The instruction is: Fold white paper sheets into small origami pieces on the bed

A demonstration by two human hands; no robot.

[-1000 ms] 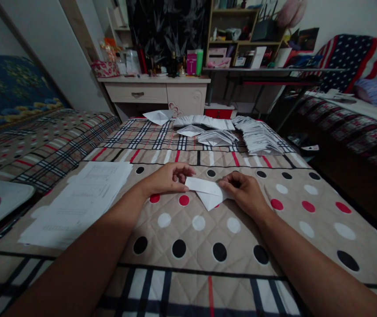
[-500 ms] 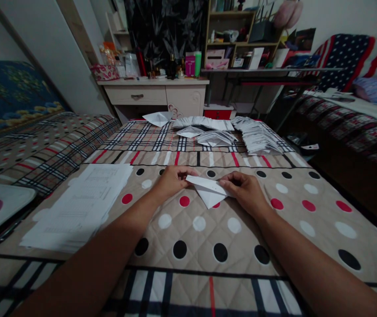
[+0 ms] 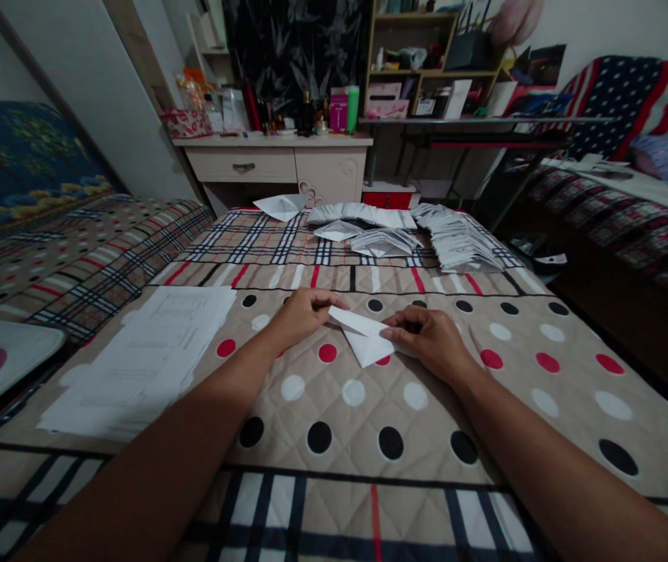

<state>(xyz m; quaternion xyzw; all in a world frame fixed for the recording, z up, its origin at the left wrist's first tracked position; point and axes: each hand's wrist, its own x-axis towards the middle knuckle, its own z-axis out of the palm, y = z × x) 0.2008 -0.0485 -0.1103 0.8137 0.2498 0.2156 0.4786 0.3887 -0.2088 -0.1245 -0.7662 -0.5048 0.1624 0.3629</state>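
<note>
A folded sheet of white paper (image 3: 364, 340) lies low over the dotted bedspread between my two hands, one corner pointing toward me and a folded strip along its far edge. My right hand (image 3: 428, 336) pinches its right part, thumb on top. At the paper's upper left end, my left hand (image 3: 307, 314) has its fingers closed around the corner; the fingertips are partly hidden behind it. To the left lies a stack of printed paper sheets (image 3: 147, 359). Farther off sit rows of folded white papers (image 3: 463, 240) and a bundle of folded papers (image 3: 385, 242).
The quilted bedspread (image 3: 322, 406) spans the bed. A white stool or board with a purple mark (image 3: 6, 359) stands at left. Beyond the bed are a white dresser (image 3: 246, 165) with bottles and boxes, a shelf (image 3: 413, 47), and another bed (image 3: 650, 211) at right.
The paper's near corner has shifted slightly left, and my right hand's thumb has slid left along the folded strip. The left hand stays at the left end.
</note>
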